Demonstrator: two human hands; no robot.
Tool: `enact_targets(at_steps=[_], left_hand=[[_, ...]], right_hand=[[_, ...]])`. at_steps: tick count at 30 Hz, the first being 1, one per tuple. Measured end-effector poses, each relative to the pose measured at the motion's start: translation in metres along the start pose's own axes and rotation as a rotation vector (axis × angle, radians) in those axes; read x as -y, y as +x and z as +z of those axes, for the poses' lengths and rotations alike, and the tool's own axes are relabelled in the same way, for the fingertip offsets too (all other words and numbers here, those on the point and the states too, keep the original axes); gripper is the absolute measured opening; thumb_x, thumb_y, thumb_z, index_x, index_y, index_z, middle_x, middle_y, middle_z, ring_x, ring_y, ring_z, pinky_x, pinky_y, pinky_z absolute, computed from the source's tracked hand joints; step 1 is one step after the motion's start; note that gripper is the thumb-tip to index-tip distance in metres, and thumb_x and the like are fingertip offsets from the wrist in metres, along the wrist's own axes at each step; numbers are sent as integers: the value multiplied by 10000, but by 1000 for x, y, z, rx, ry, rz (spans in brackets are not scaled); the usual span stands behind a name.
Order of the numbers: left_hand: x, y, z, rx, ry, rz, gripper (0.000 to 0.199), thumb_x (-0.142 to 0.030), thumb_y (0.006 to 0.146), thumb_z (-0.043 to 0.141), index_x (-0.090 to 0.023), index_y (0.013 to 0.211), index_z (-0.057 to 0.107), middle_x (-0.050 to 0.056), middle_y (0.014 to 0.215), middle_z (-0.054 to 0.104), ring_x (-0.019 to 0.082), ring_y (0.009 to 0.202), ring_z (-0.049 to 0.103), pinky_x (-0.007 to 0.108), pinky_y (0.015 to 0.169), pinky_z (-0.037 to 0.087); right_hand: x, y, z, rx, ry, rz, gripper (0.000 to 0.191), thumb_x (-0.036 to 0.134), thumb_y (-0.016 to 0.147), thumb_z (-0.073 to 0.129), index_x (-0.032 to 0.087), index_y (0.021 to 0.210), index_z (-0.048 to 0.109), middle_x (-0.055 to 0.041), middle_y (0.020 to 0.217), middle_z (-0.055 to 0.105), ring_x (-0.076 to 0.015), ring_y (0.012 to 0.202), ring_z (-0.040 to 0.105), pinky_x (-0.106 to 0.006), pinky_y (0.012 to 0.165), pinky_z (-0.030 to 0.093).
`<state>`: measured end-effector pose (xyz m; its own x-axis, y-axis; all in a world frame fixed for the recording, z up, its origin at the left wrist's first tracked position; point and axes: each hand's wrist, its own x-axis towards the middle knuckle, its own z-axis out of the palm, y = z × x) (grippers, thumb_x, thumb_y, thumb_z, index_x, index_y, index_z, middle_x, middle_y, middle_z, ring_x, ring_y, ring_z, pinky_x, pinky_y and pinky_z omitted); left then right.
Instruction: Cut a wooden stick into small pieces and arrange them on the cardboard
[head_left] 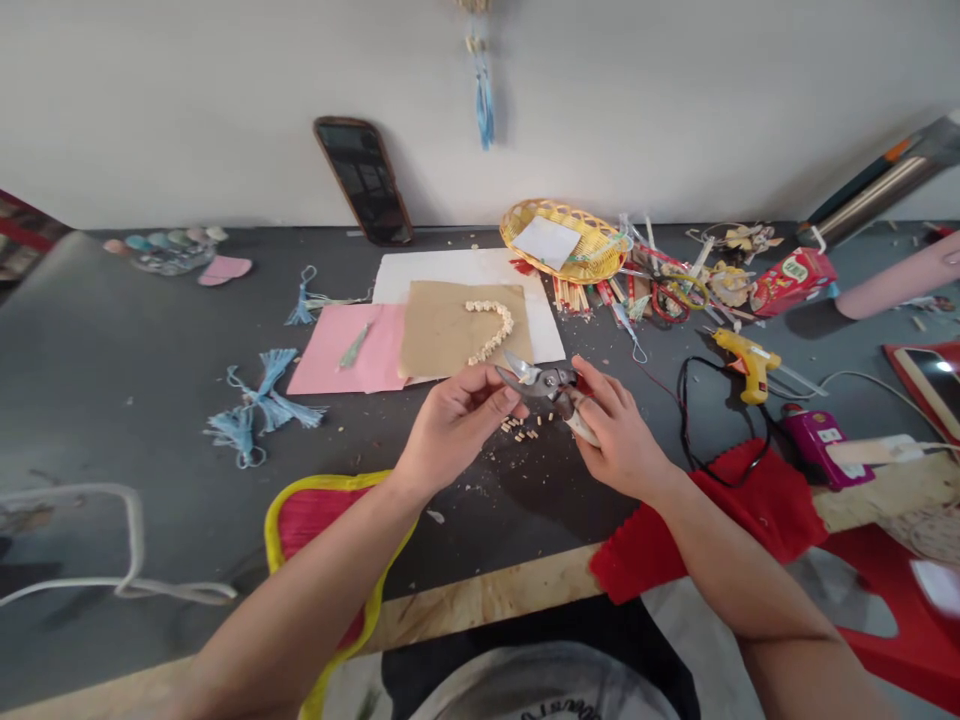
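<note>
My right hand (619, 430) is wrapped round the pale handles of a pair of pruning shears (551, 382), whose blades point left and stand apart. My left hand (469, 420) is closed in a pinch right by the blades; what its fingers hold is too small to make out. Below the shears, several short pale wooden pieces (521, 430) lie scattered among crumbs. Just beyond my hands, a curved row of small pale pieces (501, 335) rests on a brown sheet (431, 335).
A yellow wicker basket (517, 222) and sticks (574, 296) lie behind. To the right are a yellow glue gun (750, 365), a purple box (825, 450) and red cloth (739, 500). Pink paper (322, 350), blue tassels (274, 390) and a leaning phone (364, 180) are on the left.
</note>
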<state>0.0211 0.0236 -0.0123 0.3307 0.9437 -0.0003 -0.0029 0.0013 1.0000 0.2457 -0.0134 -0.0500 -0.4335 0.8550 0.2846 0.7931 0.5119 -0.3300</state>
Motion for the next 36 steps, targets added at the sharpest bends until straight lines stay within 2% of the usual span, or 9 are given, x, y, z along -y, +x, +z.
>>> enact_targets(at_steps=[6,10,12,14,17,22,25,30,36], left_hand=[[3,-1,1,-10,8,25,201,-341,891,624,-164,795,629,3,679,645,69,548,475,201,492,341],[2,-2,1,-13,66,32,222,-348,889,623,-167,760,630,19,697,664,85,573,507,211,496,351],[0,-4,1,-3,113,50,233,-347,891,617,-169,743,636,26,705,675,97,601,532,216,512,365],[-2,-6,1,3,171,74,234,-337,898,606,-169,740,645,31,710,683,109,631,558,223,539,385],[-4,-9,2,4,237,109,237,-317,908,586,-162,742,653,38,720,691,123,664,591,239,596,421],[-6,-11,3,12,263,121,242,-293,912,568,-158,730,653,42,715,693,134,692,608,249,648,441],[-5,-11,3,27,217,72,244,-296,908,565,-159,725,650,39,705,687,113,615,559,234,570,403],[-2,-9,0,94,74,-40,279,-356,898,578,-147,727,648,32,648,659,61,442,361,224,439,275],[-3,-5,-2,186,-125,-158,240,-377,846,641,-151,765,638,22,621,654,45,406,292,212,405,211]], right_hand=[[0,0,-1,10,-59,-12,427,77,784,520,160,1202,499,-182,1551,299,-364,1292,402,-540,968,438],[-1,0,5,-15,-42,5,370,104,792,533,165,1155,497,-190,1528,342,-369,1253,455,-547,948,456],[0,1,8,-74,26,36,415,163,822,549,149,1224,446,-215,1481,400,-351,1225,496,-527,939,476],[1,2,10,-107,73,70,561,255,853,568,121,1350,346,-229,1418,464,-341,1191,529,-517,926,493],[3,2,10,-56,43,74,692,360,882,561,129,1457,251,-207,1333,532,-350,1165,536,-531,913,497],[3,0,6,-11,28,58,665,273,885,518,161,1483,249,-174,1210,578,-328,1108,552,-504,885,510],[2,-1,5,9,38,53,663,235,868,510,154,1478,262,-168,1164,584,-316,1069,560,-487,868,514],[-2,0,4,38,30,47,683,189,830,517,164,1470,279,-159,1184,582,-309,1085,549,-481,881,499],[-5,2,5,41,6,36,685,284,882,525,171,1493,237,-180,1302,531,-333,1153,510,-514,919,473]])
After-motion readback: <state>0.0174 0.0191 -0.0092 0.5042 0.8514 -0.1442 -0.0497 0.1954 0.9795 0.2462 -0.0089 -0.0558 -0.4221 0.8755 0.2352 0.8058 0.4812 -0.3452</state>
